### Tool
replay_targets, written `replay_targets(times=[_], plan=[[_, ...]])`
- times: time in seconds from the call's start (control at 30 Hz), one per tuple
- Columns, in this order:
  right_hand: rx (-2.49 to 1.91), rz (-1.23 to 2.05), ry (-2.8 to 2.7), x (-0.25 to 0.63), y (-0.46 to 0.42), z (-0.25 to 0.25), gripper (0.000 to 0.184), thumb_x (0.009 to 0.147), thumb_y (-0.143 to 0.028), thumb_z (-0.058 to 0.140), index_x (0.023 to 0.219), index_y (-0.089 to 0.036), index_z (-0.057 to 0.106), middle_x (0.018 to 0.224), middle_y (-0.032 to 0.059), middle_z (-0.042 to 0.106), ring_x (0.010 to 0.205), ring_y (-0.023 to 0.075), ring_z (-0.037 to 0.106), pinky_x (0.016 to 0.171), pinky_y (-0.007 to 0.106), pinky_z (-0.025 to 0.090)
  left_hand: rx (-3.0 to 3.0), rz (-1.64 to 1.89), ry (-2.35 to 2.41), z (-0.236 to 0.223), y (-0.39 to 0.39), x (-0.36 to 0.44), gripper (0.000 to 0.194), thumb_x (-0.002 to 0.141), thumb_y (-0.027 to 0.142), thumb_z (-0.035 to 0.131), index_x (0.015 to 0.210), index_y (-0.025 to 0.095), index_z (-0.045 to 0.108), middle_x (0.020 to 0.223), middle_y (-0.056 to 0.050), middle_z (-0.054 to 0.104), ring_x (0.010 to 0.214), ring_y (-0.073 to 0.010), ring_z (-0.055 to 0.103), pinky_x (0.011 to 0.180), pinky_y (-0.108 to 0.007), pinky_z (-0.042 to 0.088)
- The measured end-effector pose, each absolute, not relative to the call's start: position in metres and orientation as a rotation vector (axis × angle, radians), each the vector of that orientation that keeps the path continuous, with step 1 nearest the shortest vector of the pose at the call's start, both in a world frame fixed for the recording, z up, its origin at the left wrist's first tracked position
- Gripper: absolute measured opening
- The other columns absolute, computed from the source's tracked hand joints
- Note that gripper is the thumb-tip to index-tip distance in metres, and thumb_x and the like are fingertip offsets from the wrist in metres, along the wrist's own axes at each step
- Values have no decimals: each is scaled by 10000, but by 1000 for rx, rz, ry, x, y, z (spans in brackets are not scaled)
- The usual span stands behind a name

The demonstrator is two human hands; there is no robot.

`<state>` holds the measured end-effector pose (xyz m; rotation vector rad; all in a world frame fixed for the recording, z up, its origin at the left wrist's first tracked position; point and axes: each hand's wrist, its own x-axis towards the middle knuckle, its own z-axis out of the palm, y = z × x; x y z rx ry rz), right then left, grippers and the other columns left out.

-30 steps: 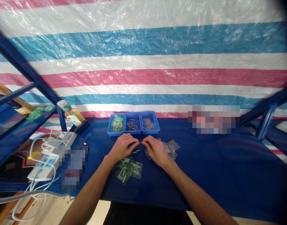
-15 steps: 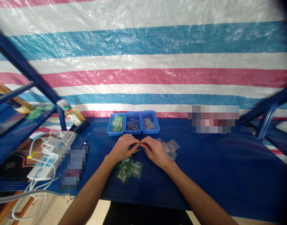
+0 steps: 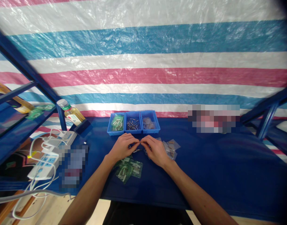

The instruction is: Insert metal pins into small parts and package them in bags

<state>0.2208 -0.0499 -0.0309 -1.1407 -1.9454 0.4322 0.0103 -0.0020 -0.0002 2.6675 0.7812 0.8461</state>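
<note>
In the head view, both hands are meeting near the middle of the frame, just below the blue bins. The left hand (image 3: 124,146) is pinching with thumb and forefinger, and the right hand (image 3: 155,150) is doing the same from the other side. Their fingertips are closing on a small item (image 3: 140,142), mostly hidden and too tiny to identify. Slim metal pieces (image 3: 137,150) are lying under the left fingers, partly covered. Below the left hand, green packets (image 3: 126,171) are overlapping on the blue table (image 3: 215,165); clear packets (image 3: 171,149) with small contents are spreading beside and partly behind the right hand.

Above the hands, three bins are standing side by side: the left bin (image 3: 114,134) is holding more green packets, the middle bin (image 3: 133,131) is holding loose metal pieces, and the right bin (image 3: 151,131) is holding clear plastic bags.

At the left of the frame, a capped bottle (image 3: 74,116) is leaning, and white power strips (image 3: 43,165) are lying among tangled cables (image 3: 54,170). A striped sheet (image 3: 143,76) is filling the upper frame. Pixelated patches are masking one area at the lower left and another at the right.
</note>
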Motion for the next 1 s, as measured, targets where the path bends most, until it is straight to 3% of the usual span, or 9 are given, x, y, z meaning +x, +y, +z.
replay_targets(times=[0.47, 1.0], plan=[[-1278, 330, -1960, 221, -49, -33, 255, 1081, -303, 443, 933, -232, 638, 898, 47, 683, 794, 190, 661, 746, 294, 491, 2655, 856, 785, 0, -1, 9, 172, 1012, 295, 598, 988, 187, 730, 936, -62, 763, 862, -181, 669, 823, -345, 495], [-1203, 446, -1888, 223, -48, -35, 151, 1043, -219, 467, 1025, -250, 614, 964, 43, 691, 862, 202, 674, 817, 308, 515, 2621, 873, 854, 2, 0, 4, 194, 1018, 312, 585, 986, 189, 732, 897, -62, 743, 825, -178, 643, 806, -337, 499]])
